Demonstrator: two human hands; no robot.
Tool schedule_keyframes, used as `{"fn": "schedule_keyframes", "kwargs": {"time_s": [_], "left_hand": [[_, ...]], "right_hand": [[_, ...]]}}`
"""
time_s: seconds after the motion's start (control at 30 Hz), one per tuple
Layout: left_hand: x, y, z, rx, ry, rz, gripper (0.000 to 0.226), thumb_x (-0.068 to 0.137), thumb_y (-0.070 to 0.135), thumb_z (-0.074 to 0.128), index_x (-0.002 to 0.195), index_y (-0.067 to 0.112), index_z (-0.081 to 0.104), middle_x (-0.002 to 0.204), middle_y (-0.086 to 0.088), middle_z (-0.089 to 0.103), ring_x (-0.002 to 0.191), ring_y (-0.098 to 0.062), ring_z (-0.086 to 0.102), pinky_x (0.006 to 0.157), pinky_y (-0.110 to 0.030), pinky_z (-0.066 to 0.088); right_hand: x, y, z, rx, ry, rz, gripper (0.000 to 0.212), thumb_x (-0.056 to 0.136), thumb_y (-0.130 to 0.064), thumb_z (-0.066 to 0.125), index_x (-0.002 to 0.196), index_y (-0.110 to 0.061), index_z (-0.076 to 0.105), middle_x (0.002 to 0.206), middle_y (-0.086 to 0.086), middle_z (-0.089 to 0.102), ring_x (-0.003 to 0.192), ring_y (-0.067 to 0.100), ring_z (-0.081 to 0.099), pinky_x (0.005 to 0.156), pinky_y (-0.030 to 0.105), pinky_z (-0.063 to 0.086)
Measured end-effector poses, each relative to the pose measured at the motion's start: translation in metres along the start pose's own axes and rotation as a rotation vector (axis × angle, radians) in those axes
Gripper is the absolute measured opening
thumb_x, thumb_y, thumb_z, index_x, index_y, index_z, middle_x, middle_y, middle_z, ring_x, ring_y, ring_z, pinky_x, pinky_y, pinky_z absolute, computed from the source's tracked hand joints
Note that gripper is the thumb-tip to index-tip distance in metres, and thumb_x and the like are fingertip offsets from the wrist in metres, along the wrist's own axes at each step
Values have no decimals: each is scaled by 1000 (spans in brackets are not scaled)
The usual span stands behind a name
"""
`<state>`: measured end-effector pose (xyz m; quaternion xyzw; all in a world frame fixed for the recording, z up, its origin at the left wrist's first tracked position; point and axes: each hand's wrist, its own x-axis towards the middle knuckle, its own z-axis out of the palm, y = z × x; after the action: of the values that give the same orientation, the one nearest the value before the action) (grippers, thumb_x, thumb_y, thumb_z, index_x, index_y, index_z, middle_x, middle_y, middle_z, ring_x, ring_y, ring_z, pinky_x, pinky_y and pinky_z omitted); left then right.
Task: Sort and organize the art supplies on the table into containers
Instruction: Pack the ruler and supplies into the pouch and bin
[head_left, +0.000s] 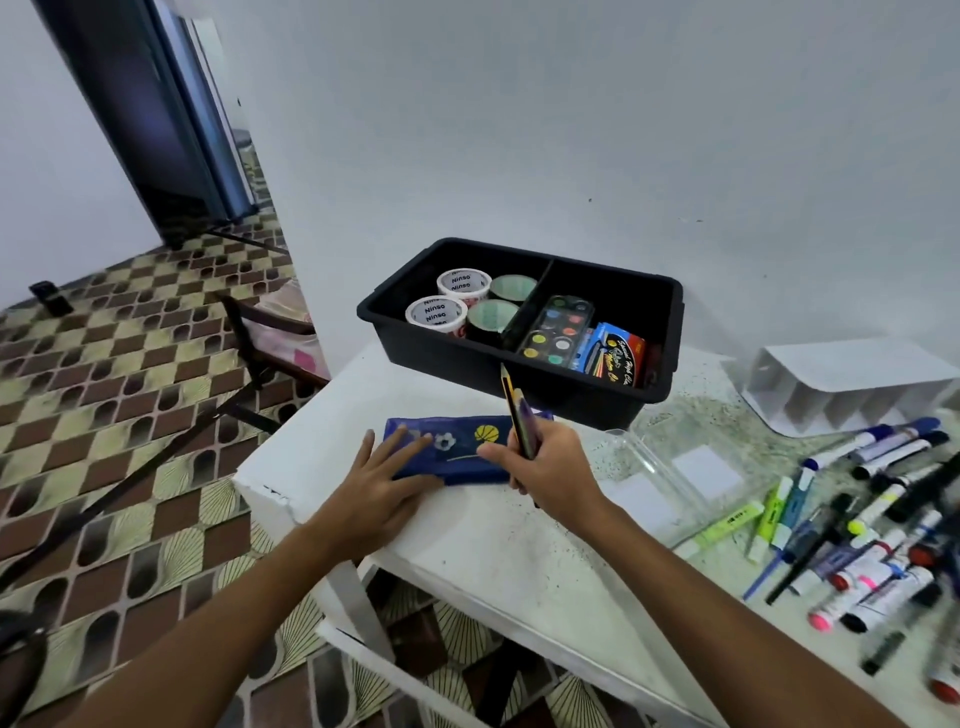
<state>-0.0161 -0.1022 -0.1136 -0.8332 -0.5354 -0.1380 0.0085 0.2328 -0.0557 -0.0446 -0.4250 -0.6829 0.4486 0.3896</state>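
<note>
A person's two bare arms reach forward over a white speckled worktop (519, 561), seen from above. The left hand (382, 480) lies flat with straight, relaxed fingers (410, 449) pressing on the left end of a blue pencil pouch (467, 447) printed with a white flower and a yellow one. The pouch lies flat near the middle of the worktop, just this side of a black bin.

The right hand (545, 465) has its fingers curled around a small bundle of pencils (519, 415), held nearly upright with the sharpened tips pointing up and away, right above the pouch's right end (whether the pencils' lower ends touch the pouch cannot be told).

The black bin (670, 322) sits at the far side and has two compartments. The left compartment holds four tape rolls (449, 312). The right compartment holds a round-welled watercolour palette (556, 332) and, beside it, a blue and red box of colours (615, 358).

To the right of the hands stands a clear plastic container (675, 467), lying open. Farther right, a loose pile of markers, highlighters and pens (857, 535) spreads across the worktop. Beyond it, at the far right, rests a white divided organiser (841, 395). A patterned tile floor (130, 415) shows at the left.
</note>
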Motion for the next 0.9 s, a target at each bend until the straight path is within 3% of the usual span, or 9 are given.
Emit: {"fn": "schedule_keyframes", "kwargs": {"time_s": [0.1,0.23,0.33,0.4,0.5,0.6,0.73,0.83,0.9], "left_hand": [[2,-4,1,5,3,1,49,105,44,12,132,33,51,148,-6,45,138,-31,38,111,-60,24],[9,-1,-1,27,130,33,51,106,38,20,120,20,66,126,-10,63,116,-29,60,103,-59,37],[20,1,-2,-38,259,-9,45,103,40,34,118,13,67,120,-10,66,114,-27,60,101,-51,45],[27,2,-5,-108,305,-28,36,94,34,56,122,11,62,119,-11,65,111,-28,59,93,-42,52],[34,3,-13,-173,263,-12,56,75,21,79,126,8,58,116,-10,65,100,-24,62,82,-32,56],[38,5,-23,-226,243,15,67,72,31,77,130,9,53,119,-8,62,98,-20,61,79,-27,57],[43,15,-35,-360,190,-60,73,68,37,77,131,14,50,124,-3,58,101,-16,59,82,-21,57],[44,24,-44,-444,181,-74,69,64,41,77,125,20,51,118,4,58,100,-13,57,83,-19,54],[45,29,-49,-499,150,-114,69,61,44,76,122,20,53,115,7,59,98,-12,57,83,-18,53]], "right_hand": [[0,0,1,-21,3,10,43,80,-27,78,71,6,51,60,22,58,48,18,55,53,35,50],[0,2,2,-44,5,26,39,80,-27,78,67,-2,51,56,13,55,49,17,54,54,36,51],[-1,2,2,-83,-7,20,36,79,-30,78,66,-10,51,57,9,54,52,21,52,57,44,51],[0,-1,2,-99,-11,-14,37,79,-32,78,64,-12,51,56,9,52,53,23,49,57,47,49],[0,-9,4,-90,-18,-91,38,80,-30,78,65,-7,51,57,14,53,51,22,46,55,44,46],[3,-20,9,-39,-38,-183,38,80,-27,77,64,-5,52,56,13,53,51,26,47,54,41,45],[10,-37,17,139,4,-241,29,80,-16,77,70,0,54,58,11,56,52,14,57,56,25,50],[18,-39,26,149,52,-285,33,78,-23,78,73,0,56,64,20,57,59,32,58,60,36,54],[21,-34,30,80,4,-310,34,77,-29,79,72,-3,57,66,16,59,62,30,60,64,37,55]]}}
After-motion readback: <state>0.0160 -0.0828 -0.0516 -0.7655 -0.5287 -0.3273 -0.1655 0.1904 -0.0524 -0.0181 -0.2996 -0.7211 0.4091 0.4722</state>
